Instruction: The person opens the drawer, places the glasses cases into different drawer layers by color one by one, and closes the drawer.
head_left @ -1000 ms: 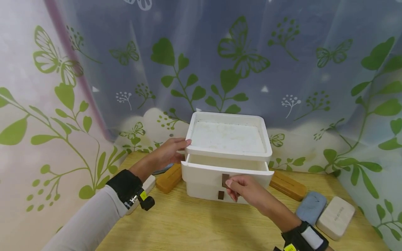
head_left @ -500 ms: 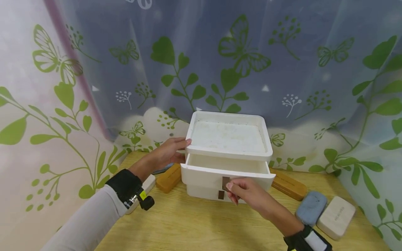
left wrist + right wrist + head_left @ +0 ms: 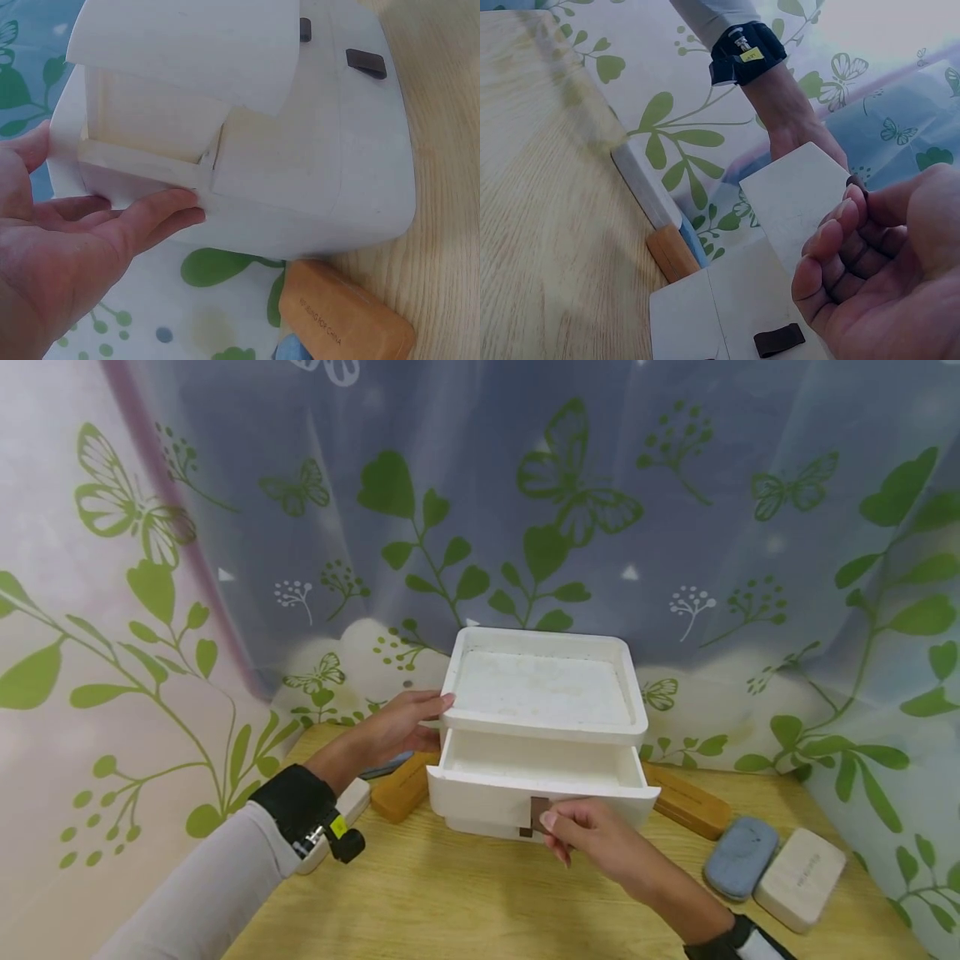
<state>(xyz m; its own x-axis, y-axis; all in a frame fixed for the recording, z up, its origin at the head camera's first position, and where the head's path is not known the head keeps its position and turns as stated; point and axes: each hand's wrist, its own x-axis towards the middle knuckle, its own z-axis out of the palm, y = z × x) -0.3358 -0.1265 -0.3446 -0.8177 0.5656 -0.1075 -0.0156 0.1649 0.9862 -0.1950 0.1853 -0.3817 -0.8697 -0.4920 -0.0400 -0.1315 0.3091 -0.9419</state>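
A white plastic drawer unit (image 3: 543,689) with a shallow tray-like top stands on the wooden table. Its upper drawer (image 3: 480,795) is pulled partway out, and no contents show inside. My right hand (image 3: 596,837) pinches the brown pull tab (image 3: 537,814) on that drawer's front between thumb and fingers. In the right wrist view, the lower drawer's brown tab (image 3: 778,341) shows below. At the unit's left side my left hand (image 3: 397,727) rests with the thumb on the top rim. The left wrist view has its straight fingers (image 3: 161,206) against the side wall.
Left of the unit lie an orange rounded case (image 3: 401,789), a white one (image 3: 354,802) and something blue partly hidden. Another orange case (image 3: 686,802), a blue case (image 3: 741,857) and a cream case (image 3: 802,878) lie right. A patterned curtain (image 3: 480,527) hangs close behind.
The upper drawer has slid farther out toward me, drawn by my right hand on its tab. My left hand has stayed at the unit's left side.
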